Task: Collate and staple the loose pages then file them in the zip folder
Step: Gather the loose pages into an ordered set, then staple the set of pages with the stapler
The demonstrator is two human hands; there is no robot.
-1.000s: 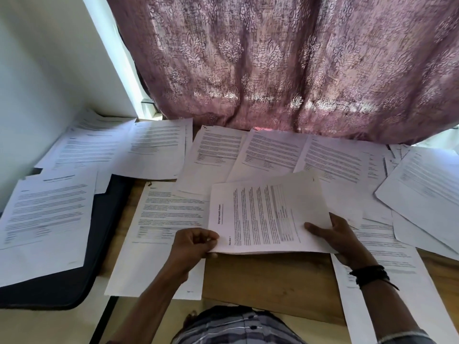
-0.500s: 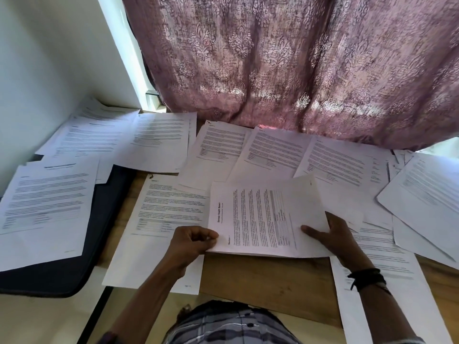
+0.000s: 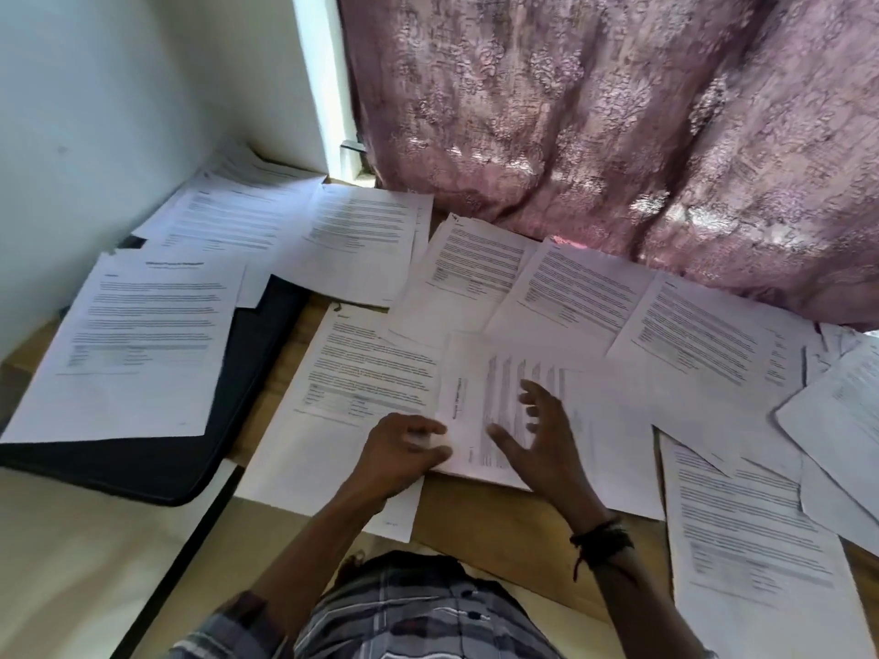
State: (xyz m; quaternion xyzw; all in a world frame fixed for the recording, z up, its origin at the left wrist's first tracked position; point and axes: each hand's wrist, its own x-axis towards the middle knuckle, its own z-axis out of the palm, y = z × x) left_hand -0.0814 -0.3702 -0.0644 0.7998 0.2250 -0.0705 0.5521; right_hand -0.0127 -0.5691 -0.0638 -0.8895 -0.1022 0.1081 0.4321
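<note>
Several loose printed pages cover the wooden table [image 3: 480,525]. A small sheaf of pages [image 3: 480,392], turned sideways, lies in front of me. My left hand [image 3: 402,451] pinches its near left corner. My right hand [image 3: 542,439] hovers over the sheaf with fingers spread, holding nothing. The dark zip folder [image 3: 200,420] lies flat at the left, partly under a printed page [image 3: 142,340]. No stapler is in view.
A pink patterned curtain [image 3: 618,135] hangs behind the table. A white wall [image 3: 95,111] stands at the left. More pages lie at the far left corner [image 3: 247,216] and along the right edge [image 3: 751,539].
My right hand let go of the sheaf's right edge and moved left over it, fingers spread. The sheaf dropped flat onto the table. The camera turned left.
</note>
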